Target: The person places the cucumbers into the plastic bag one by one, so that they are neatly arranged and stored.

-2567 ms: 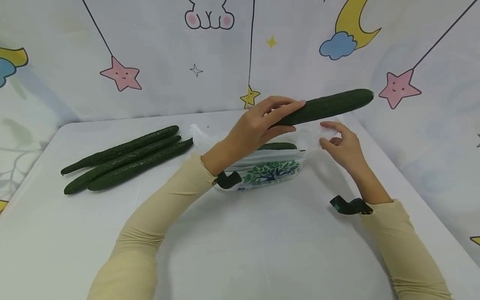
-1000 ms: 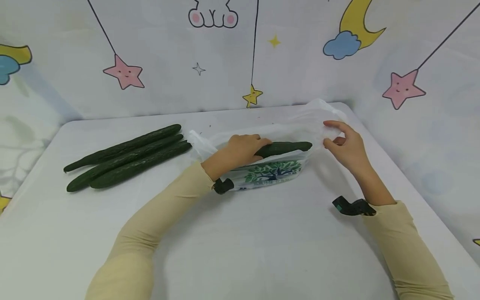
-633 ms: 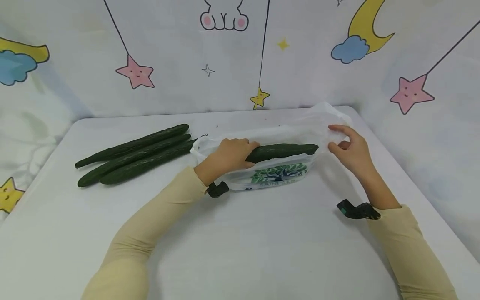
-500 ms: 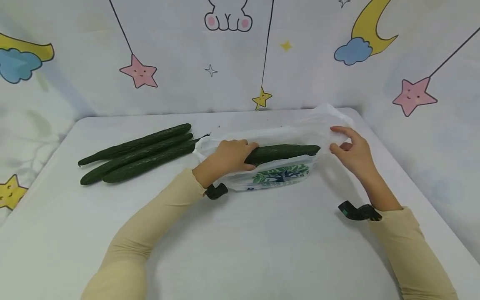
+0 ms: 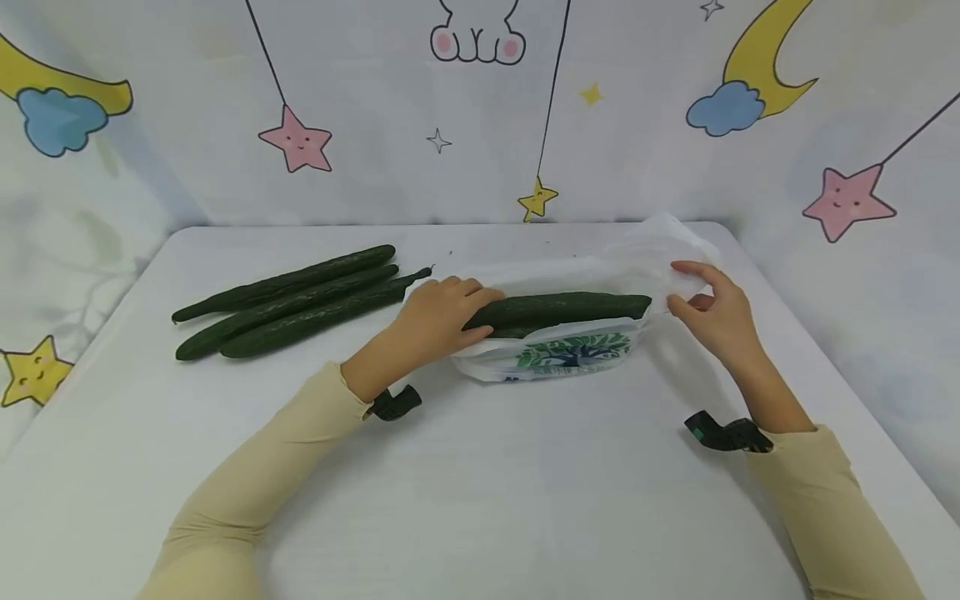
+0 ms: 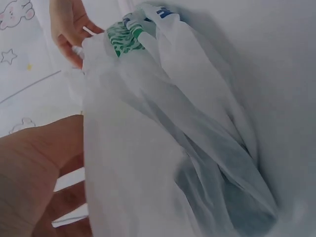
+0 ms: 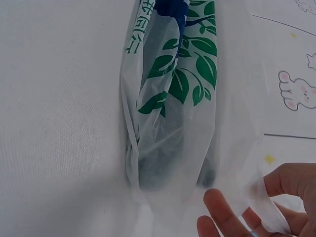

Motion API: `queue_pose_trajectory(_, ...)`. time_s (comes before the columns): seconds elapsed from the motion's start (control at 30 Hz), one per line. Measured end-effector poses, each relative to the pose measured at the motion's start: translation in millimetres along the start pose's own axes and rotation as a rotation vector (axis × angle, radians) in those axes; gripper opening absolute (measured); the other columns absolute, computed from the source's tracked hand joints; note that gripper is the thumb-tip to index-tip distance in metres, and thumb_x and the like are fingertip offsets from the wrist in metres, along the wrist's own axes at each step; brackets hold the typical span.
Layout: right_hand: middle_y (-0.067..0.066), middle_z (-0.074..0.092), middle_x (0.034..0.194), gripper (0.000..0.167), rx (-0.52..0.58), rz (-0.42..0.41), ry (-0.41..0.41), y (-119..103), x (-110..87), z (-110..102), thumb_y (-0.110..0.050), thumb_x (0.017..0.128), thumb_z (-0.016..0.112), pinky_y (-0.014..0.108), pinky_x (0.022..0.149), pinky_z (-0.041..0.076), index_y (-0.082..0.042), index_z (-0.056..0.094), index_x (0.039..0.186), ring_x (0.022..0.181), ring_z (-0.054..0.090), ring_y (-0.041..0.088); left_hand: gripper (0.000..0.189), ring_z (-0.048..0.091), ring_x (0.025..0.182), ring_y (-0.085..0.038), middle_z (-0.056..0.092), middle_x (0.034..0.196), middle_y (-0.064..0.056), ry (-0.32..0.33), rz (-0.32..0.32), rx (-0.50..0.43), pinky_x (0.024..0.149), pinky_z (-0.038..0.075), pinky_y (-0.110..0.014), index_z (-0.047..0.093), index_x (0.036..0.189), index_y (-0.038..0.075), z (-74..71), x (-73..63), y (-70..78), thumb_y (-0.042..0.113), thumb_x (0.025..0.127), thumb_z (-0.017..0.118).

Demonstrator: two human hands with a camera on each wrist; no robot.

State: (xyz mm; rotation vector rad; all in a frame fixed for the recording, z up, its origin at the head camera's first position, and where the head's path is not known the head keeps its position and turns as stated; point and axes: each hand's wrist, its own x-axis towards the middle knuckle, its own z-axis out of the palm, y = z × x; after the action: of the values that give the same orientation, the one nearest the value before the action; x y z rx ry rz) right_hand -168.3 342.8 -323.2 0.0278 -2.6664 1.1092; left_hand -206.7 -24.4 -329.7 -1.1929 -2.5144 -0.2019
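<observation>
A white plastic bag [image 5: 487, 367] with a green tree print lies at the middle, its mouth spread. Inside rests a long dark-green cucumber [image 5: 570, 307], with part of another showing below it. My left hand [image 5: 438, 315] is at the cucumber's left end, thumb and fingers spread to either side of it. In the left wrist view the bag [image 6: 138, 128] covers the ends of the left fingers. At the right, my right hand [image 5: 716, 317] pinches the edge of the bag; the right wrist view shows the thin plastic between thumb and fingers [image 7: 224, 212].
Three cucumbers [image 5: 300, 304] lie side by side at the left back of the white table [image 5: 510, 500], the nearest one's stem end close to the bag. A cloth with printed stars and moons hangs behind the table [image 5: 360, 83].
The left hand has lowered the cucumber into the bag and slid back left along it, while the cucumber stays put. The right hand keeps its hold on the bag. The view has shifted slightly.
</observation>
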Motion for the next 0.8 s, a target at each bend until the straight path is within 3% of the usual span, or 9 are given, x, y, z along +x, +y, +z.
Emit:
queue_pose_trajectory(0.17,0.022,0.047,0.129,0.048,-0.01,-0.016,-0.01,2.8,0.2,2.2,-0.012,0.095,0.058,0.01,0.058,0.04,-0.001,0.048,0.14,0.066,0.053,-0.015,0.03,0.065,0.1,-0.027,0.069,0.109,-0.008,0.23,0.052,-0.056,0.08,0.054,-0.041,0.069,0.116,0.012,2.2,-13.5,-14.2,0.021,0.088,0.074)
queue_pose_trajectory(0.27,0.023,0.045,0.131,0.048,-0.003,-0.027,-0.018,4.0,1.0,4.5,-0.011,0.095,0.057,0.009,0.059,0.04,0.0,0.047,0.14,0.067,0.053,-0.016,0.028,0.064,0.101,-0.027,0.068,0.109,-0.009,0.306,0.048,-0.061,0.08,0.053,-0.041,0.07,0.115,0.012,2.6,-20.3,-23.1,0.017,0.087,0.073)
queue_pose_trajectory(0.37,0.022,0.046,0.131,0.048,0.002,-0.026,-0.02,4.6,0.4,5.8,-0.011,0.095,0.057,0.009,0.059,0.04,0.0,0.047,0.14,0.067,0.053,-0.016,0.031,0.063,0.104,-0.028,0.067,0.111,-0.01,0.343,0.014,-0.076,0.082,0.052,-0.044,0.068,0.118,0.011,0.7,-28.2,-31.5,0.015,0.088,0.072)
queue_pose_trajectory(0.53,0.022,0.046,0.131,0.047,0.001,-0.015,-0.006,2.7,-1.4,4.7,-0.012,0.095,0.057,0.009,0.058,0.041,0.0,0.048,0.14,0.067,0.051,-0.016,0.036,0.062,0.102,-0.03,0.066,0.114,-0.012,0.353,-0.051,-0.128,0.085,0.05,-0.047,0.063,0.124,0.008,1.9,-41.2,-48.9,0.014,0.09,0.069)
queue_pose_trajectory(0.8,0.023,0.046,0.129,0.048,-0.003,-0.014,-0.011,0.0,-1.1,4.1,-0.012,0.095,0.057,0.01,0.058,0.041,0.0,0.047,0.14,0.067,0.052,-0.014,0.029,0.06,0.096,-0.033,0.064,0.118,-0.014,0.262,-0.236,-0.214,0.078,0.047,-0.046,0.063,0.127,0.006,12.8,-67.5,-77.9,0.008,0.099,0.055)
